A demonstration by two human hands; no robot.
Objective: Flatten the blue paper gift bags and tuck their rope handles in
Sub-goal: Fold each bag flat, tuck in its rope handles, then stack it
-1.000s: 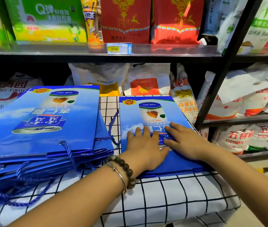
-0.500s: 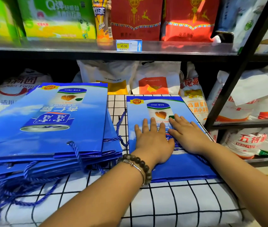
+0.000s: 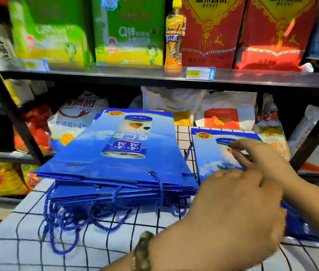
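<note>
Across the checked cloth point(image 3: 27, 241), low in the store shelving, two lots of work are laid out.

Biggest is the stack of blue bags point(image 3: 115, 149), at nine o'clock from both hands. Its long axis runs roughly six to twelve, with the open mouths at the six o'clock end, facing the person.

At three o'clock from the stack, just beside it, lies the single blue bag point(image 3: 205, 153). It is flat on the cloth and lined up the same way.

The left hand point(image 3: 232, 212) hovers over that bag's near half with its back to us. Its fingers are hidden behind the knuckles and blurred, so I cannot tell whether it grips anything.

The right hand point(image 3: 262, 159) is spread wide over the far half, holding nothing, fingers pointing to ten o'clock.

The rope handles point(image 3: 72, 218) spill from the stack's six o'clock edge, looped loose on the cloth, none tucked in yet.

A bead bracelet point(image 3: 143, 249) sits on the left wrist.

My call: the left hand is the nearer one to the stack, and the reach goes to nine o'clock, meeting mouths and ropes first.
</note>
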